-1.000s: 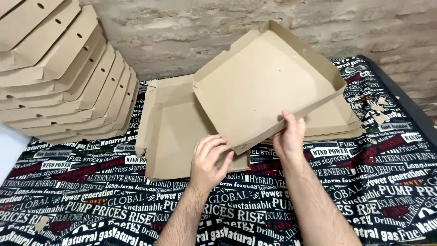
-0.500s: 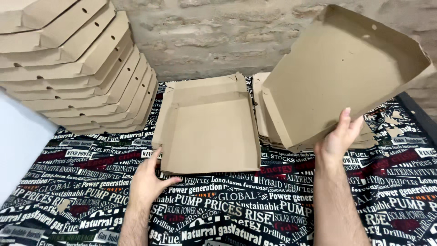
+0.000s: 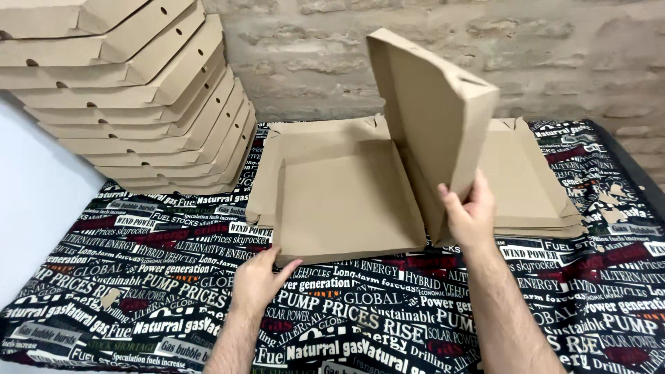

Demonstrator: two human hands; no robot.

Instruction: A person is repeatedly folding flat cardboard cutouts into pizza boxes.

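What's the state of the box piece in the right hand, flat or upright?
Upright: the cardboard piece stands nearly on edge in the right hand, above the flat trays.

The scene was evenly and fairly brightly lit with soft, diffuse light, without glare. A mild shadow fell under the raised cardboard box half (image 3: 433, 118) and beneath the stacked boxes (image 3: 138, 90). Focus held sharp across the frame; the right hand (image 3: 471, 215) showed only slight motion softness.

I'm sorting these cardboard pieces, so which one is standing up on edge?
The one in the right hand, the upright box piece; the others lie flat or stacked.
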